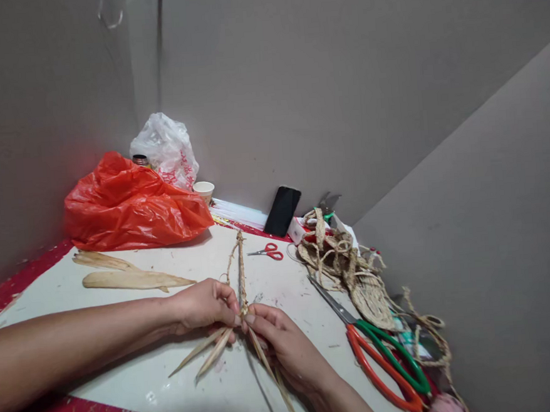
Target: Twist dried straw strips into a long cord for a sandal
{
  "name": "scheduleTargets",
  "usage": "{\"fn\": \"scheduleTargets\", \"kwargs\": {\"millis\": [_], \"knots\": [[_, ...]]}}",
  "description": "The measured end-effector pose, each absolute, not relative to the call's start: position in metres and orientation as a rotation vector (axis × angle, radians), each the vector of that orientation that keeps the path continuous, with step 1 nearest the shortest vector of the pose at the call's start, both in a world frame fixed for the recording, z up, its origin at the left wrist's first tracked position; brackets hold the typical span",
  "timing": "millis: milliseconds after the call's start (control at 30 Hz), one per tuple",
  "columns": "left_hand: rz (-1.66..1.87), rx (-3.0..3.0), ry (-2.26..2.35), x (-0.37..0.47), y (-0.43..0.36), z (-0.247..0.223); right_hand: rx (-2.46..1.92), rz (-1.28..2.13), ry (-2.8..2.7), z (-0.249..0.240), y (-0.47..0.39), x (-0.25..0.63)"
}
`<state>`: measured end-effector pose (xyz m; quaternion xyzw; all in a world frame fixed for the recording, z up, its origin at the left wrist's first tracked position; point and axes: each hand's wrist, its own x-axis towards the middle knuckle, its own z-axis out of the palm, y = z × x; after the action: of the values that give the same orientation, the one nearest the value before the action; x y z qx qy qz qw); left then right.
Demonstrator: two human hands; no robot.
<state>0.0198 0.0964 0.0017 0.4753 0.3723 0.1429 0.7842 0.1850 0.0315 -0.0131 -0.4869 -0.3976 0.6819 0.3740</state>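
Two dry husk pieces (136, 280) lay on the white sheet (125, 348) at the left, near the orange bag (134, 209). The left hand (207, 308) had its thumb and fingers pinched together on the lower end of the braided cord (242, 271), loose strips (214, 354) poking out below; the right hand (277, 341) pinched it just beside, fingers curled. Further right lay the large scissors (374, 349).

Front plastic bag (134, 209): orange-red
Rear plastic bag (163, 141): white, red print
Large scissors handles (353, 342): orange, green
Smartphone (282, 212): black
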Motion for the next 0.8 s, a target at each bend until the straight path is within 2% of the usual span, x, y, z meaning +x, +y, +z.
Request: {"fn": "scheduleTargets", "kwargs": {"millis": [267, 433, 800], "knots": [[0.215, 1.001, 0.74, 0.026, 0.094, 0.001, -1.222, 1.782, -1.088, -0.017, 0.032, 0.187], [0.171, 1.098, 0.866, 0.027, 0.092, 0.004, -1.302, 1.759, -1.096, -0.011, 0.032, 0.186], [0.166, 1.177, 0.839, 0.026, 0.092, 0.007, -1.396, 1.537, -1.436, -0.002, 0.033, 0.188]]}}
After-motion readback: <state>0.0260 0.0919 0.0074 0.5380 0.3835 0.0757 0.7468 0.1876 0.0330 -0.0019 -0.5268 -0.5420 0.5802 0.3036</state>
